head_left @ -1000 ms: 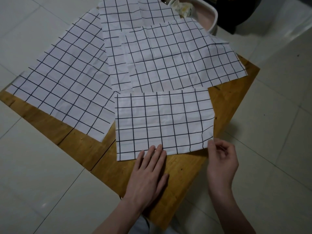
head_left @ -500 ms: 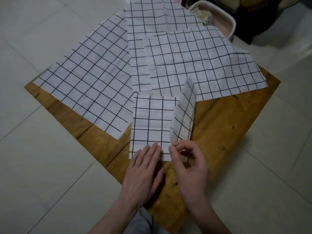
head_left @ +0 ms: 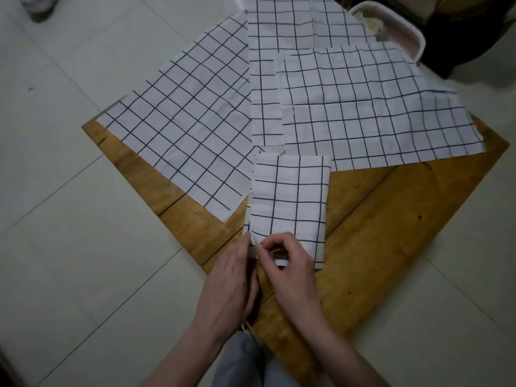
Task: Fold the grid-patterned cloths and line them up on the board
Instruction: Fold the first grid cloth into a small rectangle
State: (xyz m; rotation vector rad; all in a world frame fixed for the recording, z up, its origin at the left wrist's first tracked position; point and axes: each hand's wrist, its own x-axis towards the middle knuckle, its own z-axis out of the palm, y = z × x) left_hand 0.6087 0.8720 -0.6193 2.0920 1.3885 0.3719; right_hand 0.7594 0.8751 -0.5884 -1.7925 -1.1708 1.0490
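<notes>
A folded grid-patterned cloth [head_left: 290,202] lies as a narrow rectangle on the wooden board [head_left: 391,233], near its front corner. My right hand [head_left: 290,263] pinches the cloth's near left corner with curled fingers. My left hand [head_left: 231,286] lies flat beside it, fingertips touching the cloth's near left edge. Three unfolded grid cloths lie spread further back: one at the left [head_left: 190,129], a narrow one in the middle [head_left: 279,51], and one at the right [head_left: 377,107] overlapping it.
The board lies on a pale tiled floor [head_left: 83,247]. A white tub [head_left: 402,26] stands behind the cloths at the upper right, beside a dark object [head_left: 469,34]. My grey-clad knee [head_left: 243,361] shows at the bottom edge.
My right hand carried the cloth's right half over to the left and laid it down, halving the cloth's width. My left hand stayed at the near edge. The camera moved closer.
</notes>
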